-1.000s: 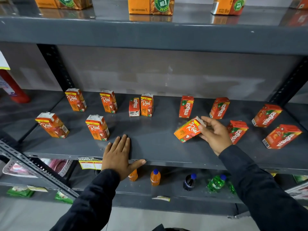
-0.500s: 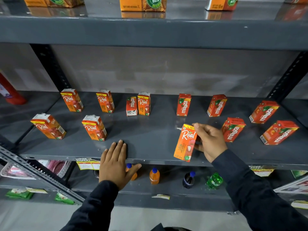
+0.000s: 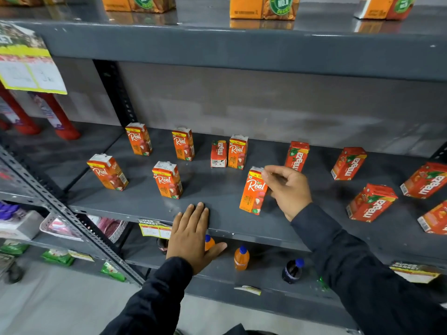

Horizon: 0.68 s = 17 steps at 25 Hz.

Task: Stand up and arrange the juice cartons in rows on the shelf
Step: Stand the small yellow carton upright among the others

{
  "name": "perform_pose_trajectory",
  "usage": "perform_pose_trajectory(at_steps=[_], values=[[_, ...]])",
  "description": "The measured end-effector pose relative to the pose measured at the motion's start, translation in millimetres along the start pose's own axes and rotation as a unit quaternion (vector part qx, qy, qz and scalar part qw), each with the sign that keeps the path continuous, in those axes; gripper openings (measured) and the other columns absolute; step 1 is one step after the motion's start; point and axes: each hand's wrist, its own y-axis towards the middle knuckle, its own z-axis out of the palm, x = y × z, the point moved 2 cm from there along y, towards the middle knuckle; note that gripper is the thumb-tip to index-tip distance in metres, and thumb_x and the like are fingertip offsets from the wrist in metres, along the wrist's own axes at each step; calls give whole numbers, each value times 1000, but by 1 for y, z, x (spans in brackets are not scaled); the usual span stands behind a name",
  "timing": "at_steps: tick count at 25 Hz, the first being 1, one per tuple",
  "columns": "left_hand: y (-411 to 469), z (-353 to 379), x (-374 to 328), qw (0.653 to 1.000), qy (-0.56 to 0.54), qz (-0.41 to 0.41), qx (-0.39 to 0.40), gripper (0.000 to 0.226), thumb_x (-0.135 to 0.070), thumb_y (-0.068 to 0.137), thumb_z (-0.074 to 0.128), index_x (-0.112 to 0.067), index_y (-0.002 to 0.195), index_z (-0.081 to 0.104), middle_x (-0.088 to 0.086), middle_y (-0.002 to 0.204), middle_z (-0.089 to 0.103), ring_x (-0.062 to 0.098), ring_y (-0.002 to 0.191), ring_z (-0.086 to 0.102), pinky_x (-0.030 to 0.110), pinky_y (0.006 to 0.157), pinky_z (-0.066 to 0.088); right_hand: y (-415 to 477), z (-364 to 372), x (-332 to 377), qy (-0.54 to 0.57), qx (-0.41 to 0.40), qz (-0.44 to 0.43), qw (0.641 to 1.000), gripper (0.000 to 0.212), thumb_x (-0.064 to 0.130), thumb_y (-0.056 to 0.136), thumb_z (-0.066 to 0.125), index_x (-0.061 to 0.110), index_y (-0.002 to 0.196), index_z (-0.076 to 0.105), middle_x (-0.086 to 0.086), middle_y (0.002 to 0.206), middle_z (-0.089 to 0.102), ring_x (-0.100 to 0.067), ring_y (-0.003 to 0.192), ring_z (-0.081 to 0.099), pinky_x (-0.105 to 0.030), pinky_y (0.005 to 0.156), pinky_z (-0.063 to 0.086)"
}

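Small orange Real cartons stand upright on the grey shelf [image 3: 135, 206], among them a front one [image 3: 167, 180] and a back one [image 3: 183, 144]. My right hand [image 3: 287, 191] pinches the top corner of an upright Real carton [image 3: 253, 191] near the shelf's front. Red Maaza cartons stand to the right, one behind my hand [image 3: 297, 155] and others such as a front one [image 3: 371, 203]. A short Maaza carton [image 3: 218, 154] sits beside a Real carton [image 3: 238, 152]. My left hand [image 3: 192, 234] lies flat on the shelf's front edge, holding nothing.
Large orange cartons [image 3: 262, 7] stand on the shelf above. Small drink bottles [image 3: 241, 258] stand on the lower shelf. Red bottles [image 3: 61, 117] and a paper price sign [image 3: 26, 61] are at the left. A slotted upright post [image 3: 113, 93] divides the bays.
My right hand lifted the tilted Real carton, turned it upright and set it standing near the front of the shelf. My left hand stayed flat on the shelf edge. The view shifted left.
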Motion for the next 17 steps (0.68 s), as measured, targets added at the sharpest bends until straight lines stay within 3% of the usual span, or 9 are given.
perform_pose_trajectory(at_steps=[3, 5, 10, 17], values=[[-2, -2, 7, 1000, 7, -3, -3, 101, -83, 79, 30, -11, 150, 27, 6, 158, 23, 28, 147, 18, 46, 117, 6, 12, 37, 6, -39, 42, -38, 998, 13, 27, 82, 70, 38, 86, 66, 18, 92, 68, 8, 83, 66, -10, 61, 50], [-3, -3, 7, 1000, 3, -1, -6, 101, -82, 79, 32, -11, 151, 24, 6, 159, 20, 28, 147, 15, 46, 117, 1, 16, 50, 3, -58, 59, -38, 996, 14, 27, 82, 69, 39, 89, 65, 21, 93, 66, 15, 81, 63, -6, 56, 47], [0, -1, 4, 1000, -2, 13, -1, 100, -81, 81, 31, -14, 153, 12, 4, 161, 7, 27, 149, 3, 44, 116, -10, 14, 46, -9, -22, 63, -28, 997, 17, 24, 83, 69, 40, 87, 68, 21, 96, 68, 8, 88, 66, -10, 62, 50], [0, 2, 5, 1000, 0, 19, 7, 99, -79, 82, 33, -13, 152, 16, 6, 160, 9, 29, 148, 7, 45, 116, -6, 9, 41, -9, -28, 114, -33, 993, 22, 15, 85, 66, 36, 93, 67, 12, 105, 67, 6, 94, 65, -12, 67, 51]])
